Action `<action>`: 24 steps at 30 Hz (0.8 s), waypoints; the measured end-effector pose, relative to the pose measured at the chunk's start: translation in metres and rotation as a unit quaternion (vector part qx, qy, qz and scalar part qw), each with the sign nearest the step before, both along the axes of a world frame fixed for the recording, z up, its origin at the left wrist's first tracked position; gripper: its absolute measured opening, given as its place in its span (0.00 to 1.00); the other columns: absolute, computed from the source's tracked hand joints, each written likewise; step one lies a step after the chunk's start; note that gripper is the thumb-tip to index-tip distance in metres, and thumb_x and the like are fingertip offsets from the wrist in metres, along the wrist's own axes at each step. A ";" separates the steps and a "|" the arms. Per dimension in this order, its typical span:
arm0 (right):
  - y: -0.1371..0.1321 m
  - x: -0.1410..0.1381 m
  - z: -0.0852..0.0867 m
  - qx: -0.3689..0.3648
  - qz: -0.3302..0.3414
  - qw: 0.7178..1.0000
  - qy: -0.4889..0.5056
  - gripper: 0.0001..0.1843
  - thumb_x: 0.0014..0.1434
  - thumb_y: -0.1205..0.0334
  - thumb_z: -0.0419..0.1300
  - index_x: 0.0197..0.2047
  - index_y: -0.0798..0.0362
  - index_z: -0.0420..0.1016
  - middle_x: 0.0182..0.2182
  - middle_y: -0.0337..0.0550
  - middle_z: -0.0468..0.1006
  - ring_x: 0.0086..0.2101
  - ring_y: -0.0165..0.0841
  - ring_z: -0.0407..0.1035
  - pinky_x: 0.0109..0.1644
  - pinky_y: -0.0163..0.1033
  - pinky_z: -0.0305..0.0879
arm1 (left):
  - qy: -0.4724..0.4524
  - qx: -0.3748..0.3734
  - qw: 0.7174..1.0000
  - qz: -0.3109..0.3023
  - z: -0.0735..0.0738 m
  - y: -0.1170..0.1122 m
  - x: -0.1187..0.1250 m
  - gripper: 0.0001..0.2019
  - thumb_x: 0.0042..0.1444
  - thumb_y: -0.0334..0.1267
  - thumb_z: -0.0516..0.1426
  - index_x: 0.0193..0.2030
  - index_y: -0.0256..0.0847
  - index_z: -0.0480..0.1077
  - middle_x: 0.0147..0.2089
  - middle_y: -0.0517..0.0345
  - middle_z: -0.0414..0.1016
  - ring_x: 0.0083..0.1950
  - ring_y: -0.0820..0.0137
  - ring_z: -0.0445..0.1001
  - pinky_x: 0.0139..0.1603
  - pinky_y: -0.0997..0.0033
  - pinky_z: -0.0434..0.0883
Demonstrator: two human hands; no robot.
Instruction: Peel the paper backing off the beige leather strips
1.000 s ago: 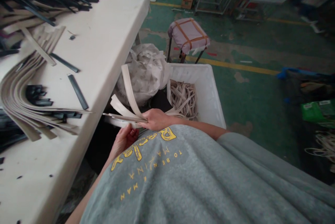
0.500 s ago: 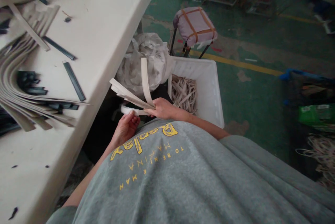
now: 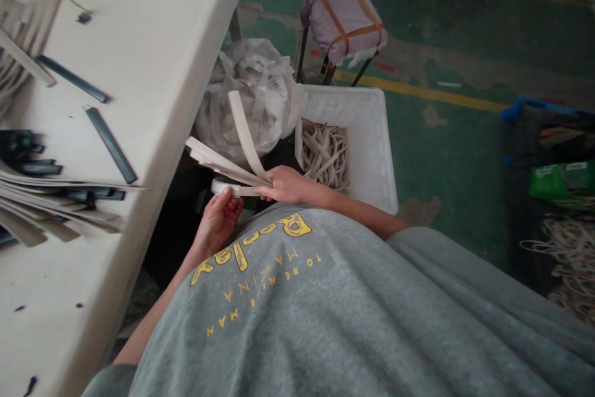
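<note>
My right hand (image 3: 284, 184) is closed round a bundle of cream strips (image 3: 223, 160) that fan out to the left, with one strip curving upward. Just below them, my left hand (image 3: 217, 221) pinches the end of a white curved strip (image 3: 227, 187). Both hands are held in front of my grey shirt, beside the edge of the white table (image 3: 153, 75). Behind my right hand stands a white plastic bin (image 3: 367, 137) holding several more cream strips (image 3: 325, 154).
On the table lie dark strips (image 3: 110, 144) and a stack of long beige strips (image 3: 51, 199). A crumpled plastic bag (image 3: 253, 90) sits between table and bin. A padded stool (image 3: 343, 19) stands on the green floor. Cords and a green box (image 3: 560, 179) lie at right.
The view has tilted down and left. My right hand lifted the strip bundle slightly, and my left hand rose to pinch the white curved strip beneath it.
</note>
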State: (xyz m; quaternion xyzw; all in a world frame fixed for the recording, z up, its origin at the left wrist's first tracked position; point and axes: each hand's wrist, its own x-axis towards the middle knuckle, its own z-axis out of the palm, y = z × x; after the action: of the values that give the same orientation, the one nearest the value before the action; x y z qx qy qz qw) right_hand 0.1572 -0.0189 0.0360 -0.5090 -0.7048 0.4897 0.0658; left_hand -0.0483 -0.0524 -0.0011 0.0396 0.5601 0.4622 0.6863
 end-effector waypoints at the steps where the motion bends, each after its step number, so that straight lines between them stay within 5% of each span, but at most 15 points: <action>1: 0.000 0.008 0.000 -0.020 -0.001 1.000 0.008 0.12 0.67 0.61 0.60 0.37 0.57 0.82 0.31 0.43 0.85 0.33 0.31 0.78 0.34 0.31 0.63 | 0.006 0.002 1.000 0.014 0.000 0.002 -0.004 0.12 0.56 0.32 0.67 0.27 0.37 0.69 0.21 0.67 0.69 0.21 0.81 0.68 0.38 0.76 0.77; 5: -0.006 0.028 0.001 -0.042 -0.044 0.998 -0.024 0.11 0.66 0.62 0.60 0.35 0.56 0.82 0.30 0.42 0.84 0.31 0.30 0.78 0.35 0.32 0.63 | 0.012 0.000 0.999 0.036 -0.001 0.005 -0.009 0.13 0.58 0.33 0.67 0.26 0.37 0.68 0.19 0.68 0.67 0.20 0.81 0.66 0.37 0.77 0.76; 11: -0.002 0.001 0.000 0.027 -0.057 0.997 -0.055 0.14 0.66 0.56 0.62 0.37 0.57 0.83 0.31 0.47 0.84 0.35 0.35 0.79 0.40 0.35 0.65 | -0.007 0.003 0.999 -0.035 -0.002 0.005 0.015 0.11 0.54 0.32 0.69 0.29 0.36 0.71 0.22 0.66 0.71 0.22 0.80 0.70 0.37 0.75 0.77; 18: -0.004 0.027 0.004 -0.043 -0.067 0.997 -0.023 0.11 0.66 0.62 0.60 0.37 0.57 0.82 0.31 0.43 0.85 0.33 0.31 0.80 0.34 0.30 0.65 | 0.014 0.011 0.999 0.027 -0.004 0.019 0.002 0.14 0.57 0.33 0.66 0.25 0.37 0.68 0.18 0.68 0.66 0.20 0.81 0.66 0.35 0.77 0.77; 24: -0.004 0.008 -0.001 -0.001 -0.106 0.994 -0.010 0.12 0.67 0.60 0.61 0.37 0.58 0.82 0.29 0.43 0.84 0.30 0.30 0.78 0.34 0.31 0.65 | -0.005 0.035 0.998 -0.054 -0.006 0.011 0.023 0.13 0.49 0.33 0.71 0.27 0.37 0.70 0.21 0.67 0.71 0.22 0.81 0.69 0.36 0.76 0.77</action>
State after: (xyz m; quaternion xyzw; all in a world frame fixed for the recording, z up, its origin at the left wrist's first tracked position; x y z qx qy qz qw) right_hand 0.1652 -0.0225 0.0347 -0.5858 -0.6471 0.4755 0.1098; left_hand -0.0253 -0.0414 -0.0068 0.0912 0.5372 0.4436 0.7115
